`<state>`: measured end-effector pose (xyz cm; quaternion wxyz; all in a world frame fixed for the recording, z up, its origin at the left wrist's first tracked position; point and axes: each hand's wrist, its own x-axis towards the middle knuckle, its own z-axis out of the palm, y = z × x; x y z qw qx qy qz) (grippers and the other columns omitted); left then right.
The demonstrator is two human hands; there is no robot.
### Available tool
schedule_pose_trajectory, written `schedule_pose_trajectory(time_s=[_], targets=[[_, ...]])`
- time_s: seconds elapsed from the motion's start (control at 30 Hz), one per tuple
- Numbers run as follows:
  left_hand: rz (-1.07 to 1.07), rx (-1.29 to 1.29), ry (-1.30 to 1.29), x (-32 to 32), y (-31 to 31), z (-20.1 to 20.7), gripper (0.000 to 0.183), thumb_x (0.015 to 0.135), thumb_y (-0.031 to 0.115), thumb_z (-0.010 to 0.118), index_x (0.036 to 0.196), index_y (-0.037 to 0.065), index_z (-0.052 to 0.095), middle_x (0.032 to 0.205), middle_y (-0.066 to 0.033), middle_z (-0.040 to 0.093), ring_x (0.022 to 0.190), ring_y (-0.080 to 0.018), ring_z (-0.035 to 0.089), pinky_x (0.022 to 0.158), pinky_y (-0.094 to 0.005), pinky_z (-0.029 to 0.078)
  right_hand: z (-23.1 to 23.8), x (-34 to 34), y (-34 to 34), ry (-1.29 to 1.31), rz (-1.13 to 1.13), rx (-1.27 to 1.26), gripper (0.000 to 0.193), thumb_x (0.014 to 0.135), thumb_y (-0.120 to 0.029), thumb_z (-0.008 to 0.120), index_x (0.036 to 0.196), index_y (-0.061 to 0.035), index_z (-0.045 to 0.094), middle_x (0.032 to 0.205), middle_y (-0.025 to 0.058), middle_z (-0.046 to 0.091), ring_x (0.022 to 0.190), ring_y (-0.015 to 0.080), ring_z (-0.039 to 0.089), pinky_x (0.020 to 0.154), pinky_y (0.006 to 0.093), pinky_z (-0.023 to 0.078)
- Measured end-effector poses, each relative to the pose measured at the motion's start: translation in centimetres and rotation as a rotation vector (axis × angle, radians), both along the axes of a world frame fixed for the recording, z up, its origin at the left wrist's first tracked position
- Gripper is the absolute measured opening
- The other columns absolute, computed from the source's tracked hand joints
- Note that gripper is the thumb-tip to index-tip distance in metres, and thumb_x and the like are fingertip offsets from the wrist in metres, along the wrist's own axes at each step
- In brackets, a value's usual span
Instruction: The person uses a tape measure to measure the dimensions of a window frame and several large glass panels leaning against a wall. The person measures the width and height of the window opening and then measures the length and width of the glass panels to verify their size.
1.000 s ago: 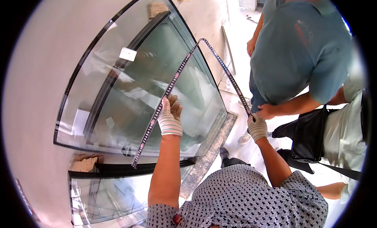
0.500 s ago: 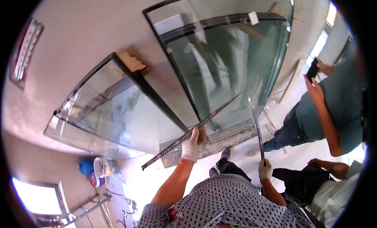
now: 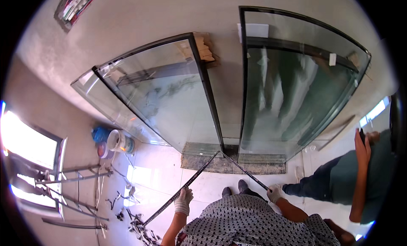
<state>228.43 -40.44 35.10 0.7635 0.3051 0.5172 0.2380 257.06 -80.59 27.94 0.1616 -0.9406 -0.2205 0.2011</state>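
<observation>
My left hand (image 3: 183,200), in a white glove, is closed around a long, thin black strip (image 3: 171,199) with light markings along it. The strip slants from low on the left up to the middle. My right hand (image 3: 276,193), gloved too, grips the near end of a second marked black strip (image 3: 246,173). The far ends of both strips come together in a point in front of me, by the foot of the glass panels; I cannot tell whether they touch. One framed glass panel (image 3: 204,87) leans at the left, and a larger dark-framed panel (image 3: 243,97) leans at the right.
A worn board (image 3: 203,164) lies under the panels. Buckets (image 3: 127,144) and a blue container (image 3: 100,134) stand at the left wall, near metal frames (image 3: 80,177) and a heap of scraps (image 3: 146,233). A person (image 3: 364,178) with a phone (image 3: 361,136) stands at the right.
My view has swung left. The strips' far ends, apart before, now meet in a point. My left hand is lower along with its strip, and the right strip now slants left.
</observation>
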Motion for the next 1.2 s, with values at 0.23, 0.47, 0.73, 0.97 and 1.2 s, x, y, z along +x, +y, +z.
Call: schedule_pose_trajectory(time_s=[0.23, 0.47, 0.73, 0.97, 1.2], targets=[[0.098, -0.037, 0.096, -3.9, -6.3, -0.1, 0.034, 0.094, 0.034, 0.063, 0.108, 0.003, 0.064, 0.093, -0.0099, 0.068, 0.077, -0.0193, 0.064, 0.068, -0.0314, 0.054, 5.9, 7.9, 12.8, 0.314, 0.461, -0.341, 0.036, 0.085, -0.038, 0.050, 0.103, -0.0148, 0.070, 0.103, 0.0145, 0.069, 0.096, 0.0351, 0.065, 0.082, 0.0457, 0.051], [-0.051, -0.068, 0.130, -2.7, -8.1, 2.2, 0.037, 0.095, 0.031, 0.063, 0.106, -0.005, 0.064, 0.099, -0.0167, 0.070, 0.084, -0.0242, 0.069, 0.076, -0.0356, 0.058, 2.6, 5.3, 17.7, 0.458, 0.872, -0.200, 0.040, 0.083, -0.039, 0.048, 0.105, -0.0137, 0.070, 0.106, 0.0164, 0.068, 0.101, 0.0355, 0.064, 0.087, 0.0440, 0.050], [0.029, -0.093, 0.211, -5.0, -10.3, -2.0, 0.037, 0.096, 0.032, 0.059, 0.106, -0.003, 0.067, 0.097, -0.0113, 0.071, 0.084, -0.0209, 0.068, 0.078, -0.0320, 0.055, -4.3, 0.5, 17.3, 0.592, 1.058, -0.192, 0.046, 0.084, -0.046, 0.051, 0.112, -0.0121, 0.067, 0.103, 0.0209, 0.068, 0.098, 0.0367, 0.064, 0.088, 0.0440, 0.049], [-0.062, -0.031, 0.419, -12.7, -9.2, -11.2, 0.040, 0.096, 0.034, 0.058, 0.104, -0.003, 0.069, 0.097, -0.0106, 0.071, 0.082, -0.0201, 0.068, 0.078, -0.0310, 0.054, 0.2, 2.1, 22.9, 0.413, 0.855, -0.312, 0.040, 0.081, -0.044, 0.053, 0.102, -0.0150, 0.070, 0.092, 0.0162, 0.070, 0.086, 0.0339, 0.067, 0.077, 0.0425, 0.051], [-0.050, -0.102, 0.390, -18.3, -1.5, -4.5, 0.040, 0.092, 0.033, 0.060, 0.103, -0.005, 0.066, 0.092, -0.0127, 0.071, 0.079, -0.0221, 0.069, 0.074, -0.0328, 0.055, -6.5, -1.7, 26.3, 0.343, 0.726, -0.218, 0.035, 0.084, -0.035, 0.055, 0.101, -0.0081, 0.070, 0.097, 0.0198, 0.069, 0.090, 0.0359, 0.065, 0.077, 0.0458, 0.050]])
